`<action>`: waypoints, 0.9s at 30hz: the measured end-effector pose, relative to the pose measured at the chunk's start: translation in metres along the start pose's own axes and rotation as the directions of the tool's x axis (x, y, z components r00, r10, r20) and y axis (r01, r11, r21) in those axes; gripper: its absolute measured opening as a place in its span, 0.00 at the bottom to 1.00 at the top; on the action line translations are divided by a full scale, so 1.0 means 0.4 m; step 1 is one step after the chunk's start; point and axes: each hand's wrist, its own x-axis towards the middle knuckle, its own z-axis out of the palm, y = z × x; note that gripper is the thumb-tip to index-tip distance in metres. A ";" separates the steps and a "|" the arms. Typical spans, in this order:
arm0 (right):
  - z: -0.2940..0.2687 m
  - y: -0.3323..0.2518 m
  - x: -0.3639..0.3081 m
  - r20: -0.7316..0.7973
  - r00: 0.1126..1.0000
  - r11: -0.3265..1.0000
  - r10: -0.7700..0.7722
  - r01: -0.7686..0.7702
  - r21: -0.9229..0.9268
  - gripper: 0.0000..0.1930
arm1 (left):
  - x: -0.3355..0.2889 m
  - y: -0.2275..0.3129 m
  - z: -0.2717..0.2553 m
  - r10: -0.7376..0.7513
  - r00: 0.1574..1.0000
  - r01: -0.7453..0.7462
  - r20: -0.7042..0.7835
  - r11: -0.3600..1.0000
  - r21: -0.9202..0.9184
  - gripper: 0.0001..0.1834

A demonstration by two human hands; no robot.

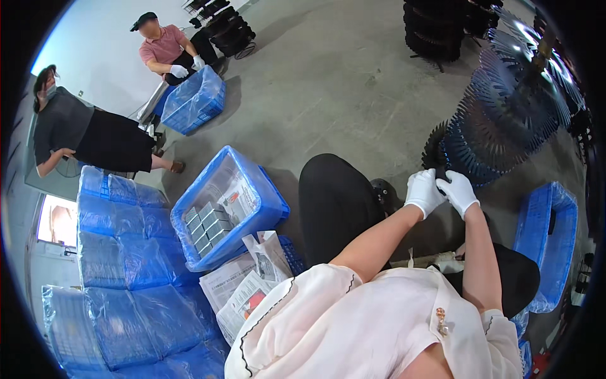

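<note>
Both my hands wear white gloves and meet in front of a tall round rack (499, 120) that carries tiers of thin dark pieces fanned out like teeth. My left hand (425, 192) is closed, its fingertips at a small dark piece (440, 172) beside the lowest tier. Close against it, my right hand (459, 191) is closed at the same piece from the other side. The piece's exact kind is hard to make out, and the gloves cover part of it. Left of my knee, a blue crate (274, 218) lined with plastic holds newspaper and rows of grey metallic blocks (209, 226).
Newspaper sheets (237, 290) lie beside my left side, near stacked blue plastic-wrapped crates (148, 316). Another blue crate (549, 246) stands at my right. Far left, a gloved person (165, 50) sits at a blue crate (196, 101); another person (69, 126) stands nearby. More dark racks (435, 31) stand farther off.
</note>
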 end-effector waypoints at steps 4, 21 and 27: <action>0.028 -0.064 -0.031 -0.204 0.961 0.981 -0.187 0.173 -0.086 0.17 | 0.056 -0.039 0.021 -0.431 0.889 0.347 -0.156 0.854 -0.388 0.30; 0.084 -0.137 -0.102 -0.304 0.902 0.939 -0.306 0.233 -0.255 0.10 | 0.168 -0.103 0.151 -0.619 0.712 0.536 0.331 0.175 -0.826 0.24; 0.053 -0.142 -0.130 0.138 0.981 0.715 -0.137 0.002 0.699 0.06 | 0.116 -0.057 0.097 -0.252 0.901 0.422 0.353 0.325 -0.846 0.30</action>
